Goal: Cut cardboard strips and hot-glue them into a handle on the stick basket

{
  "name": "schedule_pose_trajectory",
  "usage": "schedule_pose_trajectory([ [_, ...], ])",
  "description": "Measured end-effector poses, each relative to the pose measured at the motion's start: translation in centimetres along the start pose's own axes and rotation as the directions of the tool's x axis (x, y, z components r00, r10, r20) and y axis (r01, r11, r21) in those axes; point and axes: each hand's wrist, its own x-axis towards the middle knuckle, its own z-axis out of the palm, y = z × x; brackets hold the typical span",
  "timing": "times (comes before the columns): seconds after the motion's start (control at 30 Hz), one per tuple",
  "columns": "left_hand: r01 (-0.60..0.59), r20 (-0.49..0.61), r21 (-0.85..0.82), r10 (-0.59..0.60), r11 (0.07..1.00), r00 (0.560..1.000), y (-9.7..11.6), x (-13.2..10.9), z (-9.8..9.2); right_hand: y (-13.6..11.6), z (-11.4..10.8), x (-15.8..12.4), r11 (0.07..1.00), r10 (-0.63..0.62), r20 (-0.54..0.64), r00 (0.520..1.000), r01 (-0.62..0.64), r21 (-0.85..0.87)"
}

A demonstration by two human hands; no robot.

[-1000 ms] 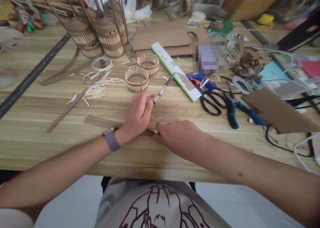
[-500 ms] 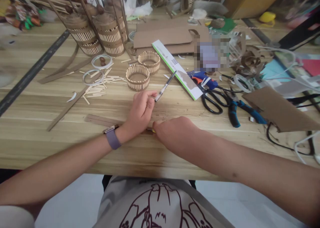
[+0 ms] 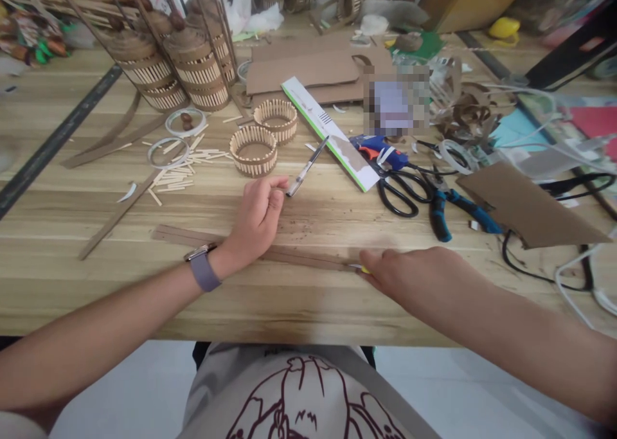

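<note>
My left hand [image 3: 255,217] is curled around a silver pen [image 3: 306,168] that points up and right, and its heel presses on a long brown cardboard strip [image 3: 299,257] lying flat on the wooden table [image 3: 72,285]. My right hand [image 3: 409,275] is closed near the strip's right end. A small yellow-tipped tool [image 3: 364,269] pokes out from under its fingers and touches the strip. Most of that tool is hidden by the hand.
Two stick-walled rings [image 3: 253,150] [image 3: 276,121] and loose sticks [image 3: 178,169] lie behind my left hand. Black scissors [image 3: 402,198], blue pliers [image 3: 457,211], a glue gun [image 3: 380,150], a cardboard sheet [image 3: 525,204] and cables sit to the right. Stacked baskets [image 3: 193,66] stand at the back.
My right hand has slid to the right along the cardboard strip, from beside my left hand to the strip's right end. My left hand stays put with the pen.
</note>
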Motion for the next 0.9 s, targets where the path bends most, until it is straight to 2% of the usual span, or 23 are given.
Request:
schedule_pose_trajectory([
  [0.1, -0.002, 0.001, 0.003, 0.002, 1.0, 1.0, 0.1, 0.0, 0.0, 2.6, 1.3, -1.8, 0.996, 0.055, 0.087, 0.995, -0.049, -0.073],
  [0.2, 0.004, 0.002, 0.008, -0.004, 1.0, 1.0, 0.1, -0.1, -0.1, 5.0, 2.0, -3.5, 0.99, 0.094, 0.046, 0.995, -0.088, -0.11],
  [0.27, -0.004, -0.001, 0.005, 0.004, 1.0, 1.0, 0.1, -0.1, 0.0, 5.3, 1.8, -3.9, 0.991, 0.113, 0.036, 0.993, -0.11, -0.078],
  [0.37, -0.025, -0.016, 0.002, 0.025, 1.0, 1.0, -0.1, 0.0, 0.1, 3.2, 0.7, -2.8, 0.995, 0.083, -0.003, 0.997, -0.083, 0.051],
  [0.43, -0.038, -0.019, 0.01, 0.038, 0.999, 0.999, 0.0, 0.0, 0.2, 0.9, -0.1, -1.1, 0.988, 0.015, -0.052, 0.999, -0.007, 0.152],
  [0.53, -0.081, -0.016, 0.032, 0.082, 0.996, 0.997, 0.3, 0.1, 0.1, -2.0, -0.9, 1.2, 0.984, -0.023, -0.058, 0.998, 0.033, 0.174],
  [0.6, -0.137, -0.011, 0.044, 0.138, 0.99, 0.99, 0.7, 0.1, -0.3, -2.6, -1.1, 1.9, 0.988, -0.033, -0.048, 0.998, 0.04, 0.15],
  [0.7, -0.188, 0.001, 0.072, 0.188, 0.98, 0.982, 1.2, 0.1, -1.7, -1.4, -0.6, 1.5, 0.99, -0.015, -0.035, 0.999, 0.02, 0.136],
  [0.9, -0.133, 0.043, 0.193, 0.127, 0.972, 0.991, 0.0, -0.2, -4.5, 3.5, 1.6, -1.1, 0.99, 0.042, -0.085, 0.995, -0.03, 0.139],
])
